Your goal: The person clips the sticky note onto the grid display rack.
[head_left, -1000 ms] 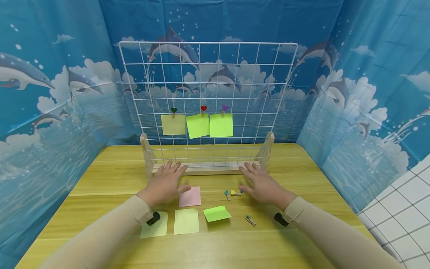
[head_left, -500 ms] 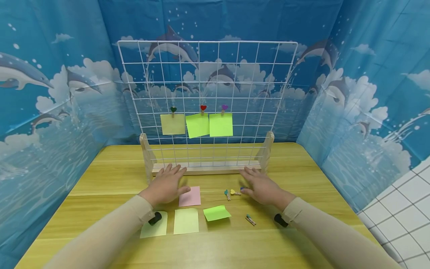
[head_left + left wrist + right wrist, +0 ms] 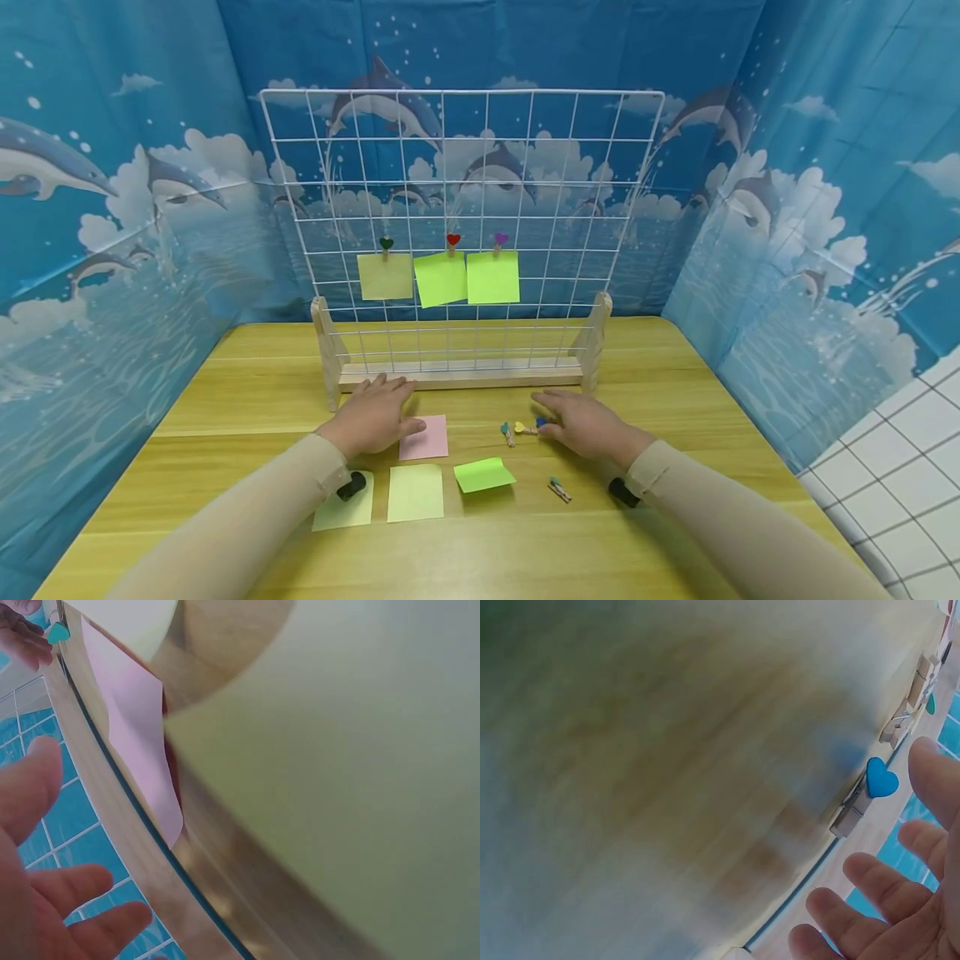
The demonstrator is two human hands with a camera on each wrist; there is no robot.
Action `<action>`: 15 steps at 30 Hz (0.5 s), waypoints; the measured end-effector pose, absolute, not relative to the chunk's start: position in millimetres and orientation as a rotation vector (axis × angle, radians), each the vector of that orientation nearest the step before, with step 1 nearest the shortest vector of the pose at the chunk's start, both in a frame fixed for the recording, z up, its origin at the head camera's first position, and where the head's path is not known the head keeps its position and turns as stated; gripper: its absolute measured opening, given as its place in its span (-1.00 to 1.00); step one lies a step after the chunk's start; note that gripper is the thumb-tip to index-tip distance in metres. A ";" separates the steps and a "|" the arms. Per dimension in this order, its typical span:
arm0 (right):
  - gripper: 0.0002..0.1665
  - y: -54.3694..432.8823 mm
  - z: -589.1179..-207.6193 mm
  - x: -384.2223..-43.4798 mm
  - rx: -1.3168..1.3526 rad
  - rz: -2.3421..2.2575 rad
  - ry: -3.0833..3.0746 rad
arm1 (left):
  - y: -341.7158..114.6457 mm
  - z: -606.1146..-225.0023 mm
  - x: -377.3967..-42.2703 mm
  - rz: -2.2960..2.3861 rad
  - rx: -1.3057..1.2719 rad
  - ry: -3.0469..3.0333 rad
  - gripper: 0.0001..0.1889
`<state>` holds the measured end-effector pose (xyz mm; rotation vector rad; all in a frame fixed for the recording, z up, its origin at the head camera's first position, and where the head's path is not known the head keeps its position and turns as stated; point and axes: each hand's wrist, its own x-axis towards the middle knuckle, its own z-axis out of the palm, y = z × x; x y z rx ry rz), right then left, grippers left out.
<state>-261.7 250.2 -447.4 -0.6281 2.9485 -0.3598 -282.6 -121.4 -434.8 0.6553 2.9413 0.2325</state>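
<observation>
My left hand is spread over the table just left of a pink sticky note, its thumb overlapping the note in the head view. My right hand hovers palm down with its thumb beside a blue heart clothespin, which it partly hides in the head view. Neither hand holds anything. Left of the right hand lie a yellow heart clothespin and a teal heart clothespin. Another small clothespin lies nearer. In front are a bright green note and two pale yellow notes, one partly under the left wrist camera.
A white wire grid stands upright in a wooden base beyond the hands. Three notes hang on it by heart clothespins: a pale yellow note, a green note and another green note. Dolphin curtains surround the table.
Both hands have drawn back slightly toward the body and sunk lower, away from the grid's base. The notes and clothespins have stayed in place.
</observation>
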 end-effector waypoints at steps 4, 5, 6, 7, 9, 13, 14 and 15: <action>-0.28 249.9 -449.1 -263.3 -0.633 -0.364 2.948 | -120.7 -437.0 -282.5 0.203 0.657 2.937 -0.18; -0.29 249.9 -449.4 -263.7 -0.632 -0.359 2.949 | -120.2 -436.6 -281.7 0.202 0.659 2.935 -0.17; -0.30 249.7 -449.5 -264.0 -0.633 -0.354 2.950 | -119.7 -436.5 -280.9 0.196 0.671 2.936 -0.17; -0.30 249.5 -449.6 -264.3 -0.635 -0.348 2.950 | -118.8 -436.2 -280.1 0.186 0.677 2.933 -0.16; -0.32 248.9 -449.4 -264.8 -0.637 -0.337 2.953 | -116.9 -435.7 -278.8 0.176 0.703 2.928 -0.15; -0.35 246.7 -448.5 -266.1 -0.658 -0.340 2.951 | -113.9 -435.6 -277.4 0.168 0.754 2.915 -0.14; -0.36 246.1 -448.4 -266.5 -0.663 -0.341 2.950 | -113.4 -436.1 -277.5 0.165 0.762 2.913 -0.16; -0.37 245.5 -448.6 -266.8 -0.677 -0.336 2.950 | -113.2 -436.5 -277.5 0.161 0.762 2.911 -0.17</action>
